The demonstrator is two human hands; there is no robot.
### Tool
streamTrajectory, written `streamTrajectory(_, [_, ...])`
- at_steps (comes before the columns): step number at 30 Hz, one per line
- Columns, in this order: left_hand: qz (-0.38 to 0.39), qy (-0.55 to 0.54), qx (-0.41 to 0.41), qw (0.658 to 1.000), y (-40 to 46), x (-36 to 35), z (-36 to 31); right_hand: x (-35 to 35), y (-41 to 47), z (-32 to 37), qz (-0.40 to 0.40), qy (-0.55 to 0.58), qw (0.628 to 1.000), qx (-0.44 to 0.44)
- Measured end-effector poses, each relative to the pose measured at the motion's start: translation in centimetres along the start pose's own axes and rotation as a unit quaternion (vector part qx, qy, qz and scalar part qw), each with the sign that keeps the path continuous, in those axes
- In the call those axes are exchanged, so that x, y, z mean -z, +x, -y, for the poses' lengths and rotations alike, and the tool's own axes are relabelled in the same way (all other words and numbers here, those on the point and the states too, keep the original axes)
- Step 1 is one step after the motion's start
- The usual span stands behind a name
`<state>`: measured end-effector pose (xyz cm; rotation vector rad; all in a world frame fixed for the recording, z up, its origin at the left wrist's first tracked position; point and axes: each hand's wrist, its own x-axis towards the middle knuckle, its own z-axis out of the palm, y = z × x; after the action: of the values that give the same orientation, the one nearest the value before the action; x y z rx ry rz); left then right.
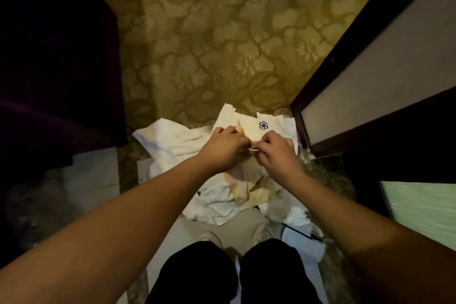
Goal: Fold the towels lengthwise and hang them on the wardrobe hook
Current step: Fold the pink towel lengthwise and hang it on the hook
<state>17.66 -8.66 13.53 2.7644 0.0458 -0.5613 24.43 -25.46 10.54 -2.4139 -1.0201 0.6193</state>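
Towel [269, 126] edge, hidden between hands

Olive floral-patterned carpet [222, 39] ahead of me, dimly lit. Dark wooden furniture [49, 57] left of carpet; dark-framed pale panel [394, 69] right of it. Pale tile floor [98, 175] nearer my feet.

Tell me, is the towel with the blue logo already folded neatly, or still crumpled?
Still crumpled: the logo towel hangs bunched from both hands, edges uneven.
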Motion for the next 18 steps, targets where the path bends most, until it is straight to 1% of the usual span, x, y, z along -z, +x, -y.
streamTrajectory(3, [-0.025,-0.016,0.055,0.998,-4.2,6.4,-1.3,5.7,-1.7,4.6,-0.009,0.013,1.000,0.017])
streamTrajectory(7, [-0.015,0.034,0.102,0.994,-10.3,13.7,-3.3,12.8,-4.1,10.8,-0.005,-0.002,0.998,0.060])
streamTrajectory(10, [-0.045,0.058,0.128,0.989,-15.3,18.8,-5.1,17.2,-6.1,15.1,-0.027,-0.004,0.995,0.101])
streamTrajectory(13, [-0.077,0.032,0.148,0.985,-20.3,23.3,-7.0,20.8,-7.6,18.5,-0.045,-0.012,0.992,0.121])
streamTrajectory(16, [-0.097,0.005,0.167,0.981,-25.6,27.2,-8.8,23.2,-9.2,20.8,-0.031,-0.025,0.991,0.127])
streamTrajectory(18, [-0.124,-0.026,0.186,0.974,-29.4,29.2,-10.0,24.3,-10.1,21.8,-0.032,-0.039,0.992,0.117])
